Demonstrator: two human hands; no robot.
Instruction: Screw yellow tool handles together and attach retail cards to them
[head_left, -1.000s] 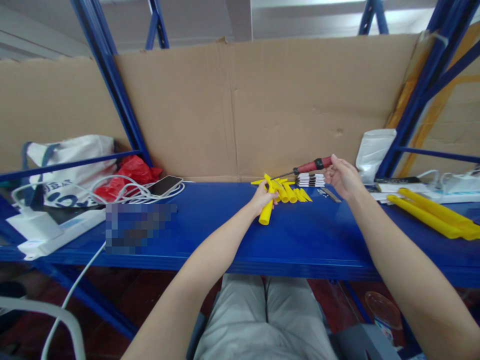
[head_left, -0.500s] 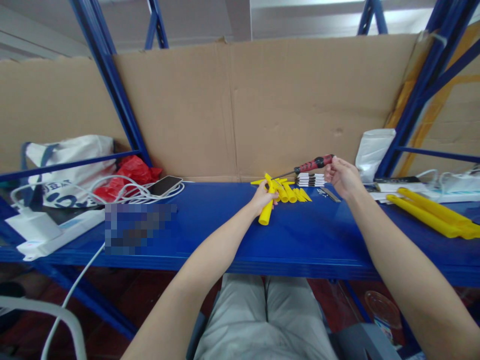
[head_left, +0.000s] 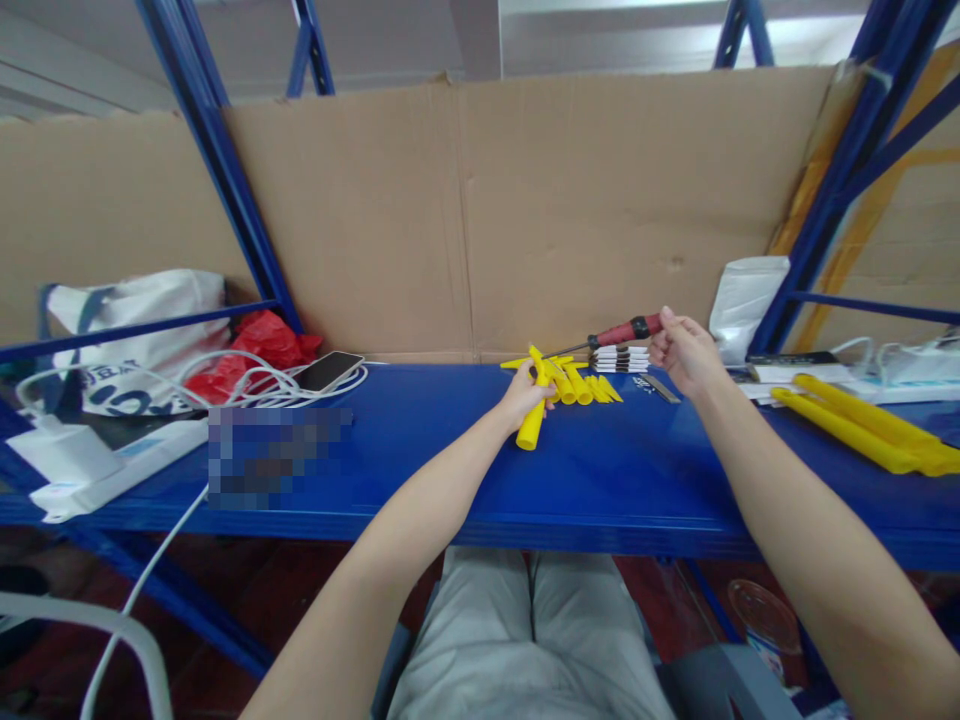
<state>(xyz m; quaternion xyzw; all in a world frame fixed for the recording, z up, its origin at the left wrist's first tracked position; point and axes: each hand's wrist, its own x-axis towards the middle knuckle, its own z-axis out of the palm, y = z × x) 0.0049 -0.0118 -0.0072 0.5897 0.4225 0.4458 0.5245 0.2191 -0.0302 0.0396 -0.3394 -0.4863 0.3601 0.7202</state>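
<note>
My left hand (head_left: pixel 520 396) is wrapped round a yellow tube piece (head_left: pixel 531 427) whose wider end points toward me. My right hand (head_left: pixel 681 349) pinches the end of the handle of a red and black screwdriver (head_left: pixel 620 334). The screwdriver's shaft runs left and down to the yellow piece at my left hand; its tip is too small to make out. Just right of my left hand, several yellow cones (head_left: pixel 581 386) lie on the blue table (head_left: pixel 450 480). Behind them is a stack of white bundles with dark bands (head_left: pixel 619 359).
Long yellow tubes (head_left: pixel 851 430) lie at the right, near a white pouch (head_left: pixel 745 308). A flat grey tool (head_left: pixel 661 388) lies below my right hand. At the left are a phone (head_left: pixel 331 371), white cables, a red bag (head_left: pixel 274 345) and a power strip (head_left: pixel 142 455). Cardboard (head_left: pixel 360 230) stands behind.
The screwdriver's handle looks turned about its axis, its dark markings no longer showing the same way. Both hands stay in nearly the same place.
</note>
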